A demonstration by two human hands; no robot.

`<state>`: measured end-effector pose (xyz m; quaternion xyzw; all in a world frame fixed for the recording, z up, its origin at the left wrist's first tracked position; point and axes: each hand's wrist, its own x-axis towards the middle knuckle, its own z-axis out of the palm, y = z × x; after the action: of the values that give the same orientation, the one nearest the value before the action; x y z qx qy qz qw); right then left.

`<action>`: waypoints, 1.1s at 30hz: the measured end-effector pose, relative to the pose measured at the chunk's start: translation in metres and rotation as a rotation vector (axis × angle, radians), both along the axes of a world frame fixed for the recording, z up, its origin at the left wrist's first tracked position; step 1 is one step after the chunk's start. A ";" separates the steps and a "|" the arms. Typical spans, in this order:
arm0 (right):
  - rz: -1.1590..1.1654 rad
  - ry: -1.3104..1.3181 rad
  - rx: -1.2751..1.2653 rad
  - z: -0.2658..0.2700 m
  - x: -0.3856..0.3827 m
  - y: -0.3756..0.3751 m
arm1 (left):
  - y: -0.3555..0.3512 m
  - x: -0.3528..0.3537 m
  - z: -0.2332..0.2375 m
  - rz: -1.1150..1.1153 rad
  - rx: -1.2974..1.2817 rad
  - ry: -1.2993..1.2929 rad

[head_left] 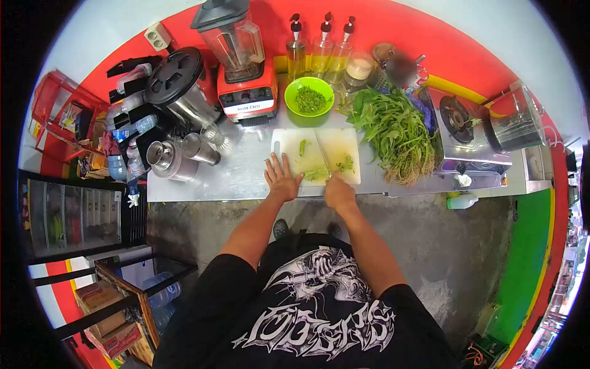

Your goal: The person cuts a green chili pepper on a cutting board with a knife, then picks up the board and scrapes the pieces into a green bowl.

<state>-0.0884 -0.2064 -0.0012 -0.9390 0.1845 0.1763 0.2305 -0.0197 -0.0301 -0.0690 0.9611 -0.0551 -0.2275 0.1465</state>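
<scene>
Black T-shirt fabric [301,332] with a white graphic print lies nearest the head camera, and two bare forearms reach from its sleeves to a brushed-steel table [243,169]. On its front edge lies a flat white cutting board [342,140] with a handle slot at its left end. The left hand [283,181] presses down at the board's front left corner, fingers fanned apart. The right hand [340,193] is a fist around the handle of a knife [322,150], whose slim blade crosses the board toward its back edge. Chopped greens [316,175] lie in small moist heaps on both sides of the blade.

Just behind the board, a round, glossy lime-green bowl [306,121] holds finely cut leaves [310,100]. Close on the right, a bushy bundle of leafy greens [396,126] with stringy, pale root ends blocks the space up to a metal gas stove [464,147]. Three clear pump bottles [321,54] and a pale-topped jar [359,65] line the back. To the left stand a red blender [249,95] with a see-through jug, a tall steel canister [193,98] under a ridged black lid, and smooth steel cups [201,149]. Rough grey concrete floor [430,246] shows below the table.
</scene>
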 end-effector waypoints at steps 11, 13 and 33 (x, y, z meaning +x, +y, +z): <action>-0.005 0.073 0.020 -0.006 0.002 0.002 | 0.000 0.000 -0.005 0.002 -0.017 -0.035; -0.007 0.090 0.019 0.009 0.008 -0.001 | 0.000 -0.002 -0.003 -0.003 -0.010 -0.033; -0.040 0.094 0.032 -0.011 -0.007 0.006 | -0.026 -0.019 0.037 -0.046 -0.197 -0.447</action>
<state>-0.0957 -0.2002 -0.0121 -0.9220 0.2111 0.2182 0.2403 -0.0385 -0.0558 -0.0323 0.9671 -0.1300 -0.0058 0.2184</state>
